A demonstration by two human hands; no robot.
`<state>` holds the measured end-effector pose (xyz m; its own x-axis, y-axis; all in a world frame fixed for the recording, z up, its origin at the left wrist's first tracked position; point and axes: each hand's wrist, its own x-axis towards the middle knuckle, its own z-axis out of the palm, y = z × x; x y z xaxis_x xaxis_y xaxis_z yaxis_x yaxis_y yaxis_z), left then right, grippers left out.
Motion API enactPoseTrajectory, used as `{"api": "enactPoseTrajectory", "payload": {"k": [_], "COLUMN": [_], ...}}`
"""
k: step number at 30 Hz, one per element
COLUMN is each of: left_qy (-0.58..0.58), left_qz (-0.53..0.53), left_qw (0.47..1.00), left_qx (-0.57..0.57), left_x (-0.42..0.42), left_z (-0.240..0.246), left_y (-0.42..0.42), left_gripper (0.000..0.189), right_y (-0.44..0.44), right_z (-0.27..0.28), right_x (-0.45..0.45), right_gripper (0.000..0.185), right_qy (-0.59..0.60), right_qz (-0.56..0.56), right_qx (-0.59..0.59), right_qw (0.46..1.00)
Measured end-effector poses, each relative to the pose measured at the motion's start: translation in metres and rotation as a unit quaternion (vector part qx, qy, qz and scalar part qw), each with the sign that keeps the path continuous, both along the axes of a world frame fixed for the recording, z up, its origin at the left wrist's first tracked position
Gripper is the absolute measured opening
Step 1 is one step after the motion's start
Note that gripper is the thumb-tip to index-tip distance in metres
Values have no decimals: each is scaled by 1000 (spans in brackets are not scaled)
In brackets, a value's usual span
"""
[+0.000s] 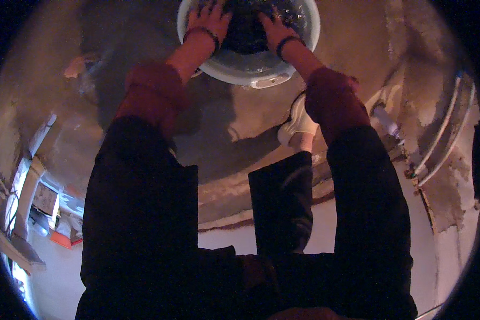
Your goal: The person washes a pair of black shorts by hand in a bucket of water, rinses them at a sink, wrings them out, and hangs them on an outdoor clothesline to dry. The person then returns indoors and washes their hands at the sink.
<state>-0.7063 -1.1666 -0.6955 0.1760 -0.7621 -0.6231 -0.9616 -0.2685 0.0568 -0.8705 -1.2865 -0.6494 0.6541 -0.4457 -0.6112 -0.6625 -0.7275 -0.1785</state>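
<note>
A round white plastic basin rests on the floor ahead of me, its far side cut off by the top of the view. In it lies a dark, wet mass, probably cloth, with bright glints on the right and some liquid at the near side. My left hand presses onto its left part, palm down with fingers spread. On the right, my right hand also touches it, thumb apart from the fingers; its fingertips are hard to make out. Each wrist wears a dark band.
My foot in a pale shoe stands just below the basin. To the right are a bottle lying on the floor and two pale hoses. A raised ledge crosses behind. An orange-red container sits near the doorway at left.
</note>
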Motion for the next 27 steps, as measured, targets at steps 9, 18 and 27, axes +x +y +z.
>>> {"api": "enactPoseTrajectory", "payload": {"k": [9, 18, 27], "left_qy": [313, 408, 386], "left_qz": [4, -16, 24], "left_qw": [919, 878, 891], "left_qx": [-241, -252, -236], "left_x": [40, 62, 35], "left_z": [298, 519, 330], "left_y": [34, 26, 16], "left_gripper": [67, 76, 80], "right_y": [-3, -24, -34], "right_z": [292, 504, 325], "right_x": [-18, -14, -25], "right_gripper": [69, 68, 68], "right_qy": [-195, -233, -189], "right_qz": [-17, 14, 1], "right_qx": [177, 210, 152], "right_qw": [965, 950, 970]}}
